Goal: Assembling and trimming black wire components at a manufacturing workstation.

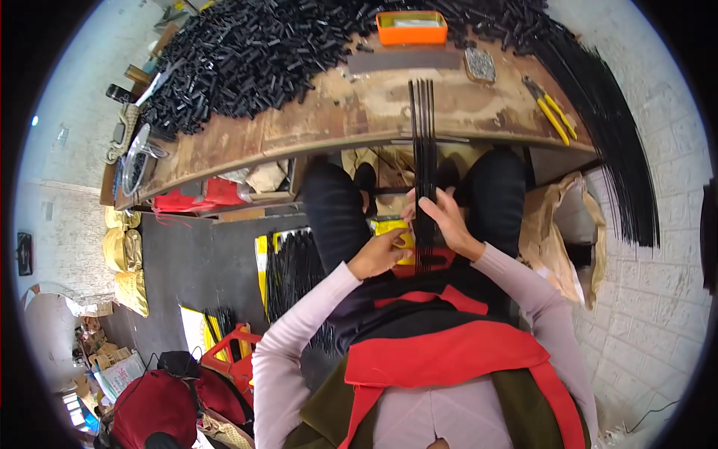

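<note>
While my right hand (449, 221) holds a bundle of thin black rods (424, 168), its thumb pressed flat across the front, I'd want that grip snug but light, so the rods lie side by side without rolling over one another. My other right fingers go behind the bundle, so I can't tell how they close on it. My left hand (380, 253) is just beside the rods, fingers curled, thumb and forefinger near each other; whether they pinch anything I can't tell. The bundle runs between my knees (329, 187), its far ends reaching past the front edge of the table (314, 126), where small gaps show between the rods. Best, I think, to steady the near part with the left and even things up gently, bending nothing against that edge, and to keep the far ends away from the heap of short black pieces (239, 63) and the yellow-handled pliers (551, 112)
</note>
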The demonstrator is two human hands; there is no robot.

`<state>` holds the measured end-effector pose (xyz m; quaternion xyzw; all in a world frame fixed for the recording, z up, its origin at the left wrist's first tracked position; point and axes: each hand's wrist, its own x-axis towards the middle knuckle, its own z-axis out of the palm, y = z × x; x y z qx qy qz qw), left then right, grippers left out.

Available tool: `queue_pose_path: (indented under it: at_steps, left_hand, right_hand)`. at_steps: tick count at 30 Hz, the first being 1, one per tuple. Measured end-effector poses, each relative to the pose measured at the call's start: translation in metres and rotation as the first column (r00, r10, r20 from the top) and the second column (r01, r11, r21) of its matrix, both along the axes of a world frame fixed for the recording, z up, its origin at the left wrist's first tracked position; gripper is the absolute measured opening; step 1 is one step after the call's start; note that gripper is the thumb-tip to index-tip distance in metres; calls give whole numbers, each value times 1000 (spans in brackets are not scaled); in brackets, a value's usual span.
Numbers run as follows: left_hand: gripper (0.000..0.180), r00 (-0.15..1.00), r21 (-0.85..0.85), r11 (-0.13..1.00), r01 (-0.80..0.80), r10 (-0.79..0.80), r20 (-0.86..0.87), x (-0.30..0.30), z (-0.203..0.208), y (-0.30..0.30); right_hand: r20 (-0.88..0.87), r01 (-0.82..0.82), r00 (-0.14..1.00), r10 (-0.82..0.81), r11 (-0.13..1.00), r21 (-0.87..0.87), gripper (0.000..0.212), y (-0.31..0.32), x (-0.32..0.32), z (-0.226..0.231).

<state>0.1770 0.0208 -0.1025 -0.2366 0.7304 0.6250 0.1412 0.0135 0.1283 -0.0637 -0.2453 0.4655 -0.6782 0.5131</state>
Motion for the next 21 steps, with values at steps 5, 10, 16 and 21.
queue_pose_path:
  at_steps: [5,10,16,21]
  left_hand:
    - [37,952,-182,974,-134,76,-296,-4,49,-15]
    - [31,845,-359,889,-286,57,-531,-41,119,-55]
    - [16,816,-594,609,-525,161,-556,-127,147,-166]
    - [16,830,-814,239,-530,-52,-555,-251,149,-300]
  right_hand:
    - [-84,143,986,-143,990,-10,31,-32,-31,29]
    - [38,257,965,-258,966,28,27,-41,-40,-10]
    - [-30,259,965,-259,966,8,24,-40,-38,-9]
    - [86,151,984,-158,985,89,15,-39,-43,1]
